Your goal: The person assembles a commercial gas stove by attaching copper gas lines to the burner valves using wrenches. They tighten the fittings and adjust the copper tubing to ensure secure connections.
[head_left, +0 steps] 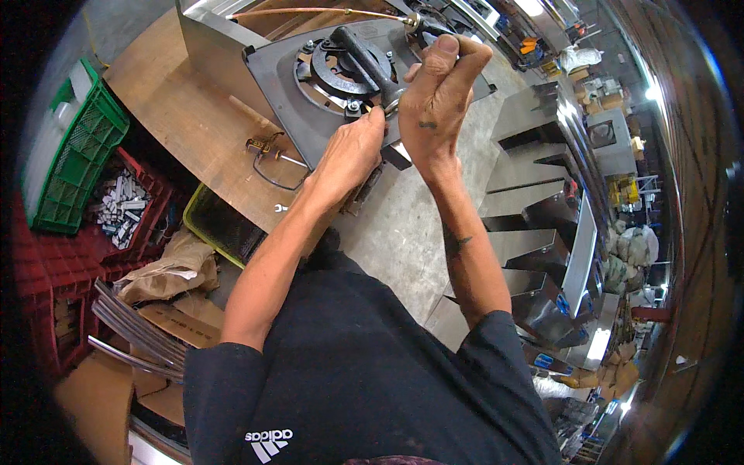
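A black cast-iron gas burner with a ring and a straight tube sits on a grey metal plate at the table's far right. My left hand is closed at the near end of the burner tube, its thumb and finger pinched against that end. What it grips there is too small to make out. My right hand is raised just right of the tube end, fingers curled in. Whatever it holds is hidden behind the hand. Past it shows a dark metal fitting, joined to a thin copper pipe.
On the wooden tabletop lie a yellow-and-black screwdriver and a small wrench. Green and red crates with metal pieces stand at left, above bent metal tubes. Sheet-metal housings line the right floor.
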A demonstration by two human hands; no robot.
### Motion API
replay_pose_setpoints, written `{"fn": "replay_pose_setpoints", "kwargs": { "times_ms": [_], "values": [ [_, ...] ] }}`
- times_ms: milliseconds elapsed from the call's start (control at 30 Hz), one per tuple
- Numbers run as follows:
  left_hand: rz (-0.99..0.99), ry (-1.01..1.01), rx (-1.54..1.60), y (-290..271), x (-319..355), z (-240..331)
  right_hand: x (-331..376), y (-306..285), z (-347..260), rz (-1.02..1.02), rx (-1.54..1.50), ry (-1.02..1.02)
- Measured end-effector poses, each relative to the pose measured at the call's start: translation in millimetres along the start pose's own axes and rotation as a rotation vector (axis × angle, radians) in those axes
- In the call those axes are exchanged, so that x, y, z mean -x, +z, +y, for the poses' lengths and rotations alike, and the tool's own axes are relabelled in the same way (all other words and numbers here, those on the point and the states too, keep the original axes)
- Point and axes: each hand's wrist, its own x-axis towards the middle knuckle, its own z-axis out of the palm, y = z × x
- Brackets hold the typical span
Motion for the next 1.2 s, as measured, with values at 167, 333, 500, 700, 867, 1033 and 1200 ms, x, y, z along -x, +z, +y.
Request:
{"fn": "replay_pose_setpoints", "kwargs": {
  "times_ms": [167,333,500,700,867,1033,1200],
  "values": [
    [-0.008,-0.013,0.021,-6.4,0.8,5.5,-12.5,-5.7,1.0,-0.027,-0.075,0.028],
    [-0.009,-0.039,0.008,-6.0,1.3,7.1,-31.3,-24.2,17.6,-0.049,-0.136,0.075],
    [0.008,-0.020,0.005,-2.2,3.5,5.1,-39.9,-27.0,32.2,-0.039,-0.309,0.175],
    [-0.017,-0.074,-0.031,-3.2,2.1,6.6,-48.3,-47.3,30.7,-0.090,0.385,-0.224],
    [-0.020,-0.071,-0.061,-3.6,-0.9,9.2,-65.8,-71.6,28.6,-0.232,0.912,-0.850],
    [0.019,-0.090,-0.115,0.4,-2.3,17.9,-76.7,-75.4,21.8,-0.470,1.171,-1.284],
    [0.053,-0.115,-0.195,1.0,-2.2,26.6,-79.2,-70.1,18.1,-0.744,1.311,-1.301]
  ]
}}
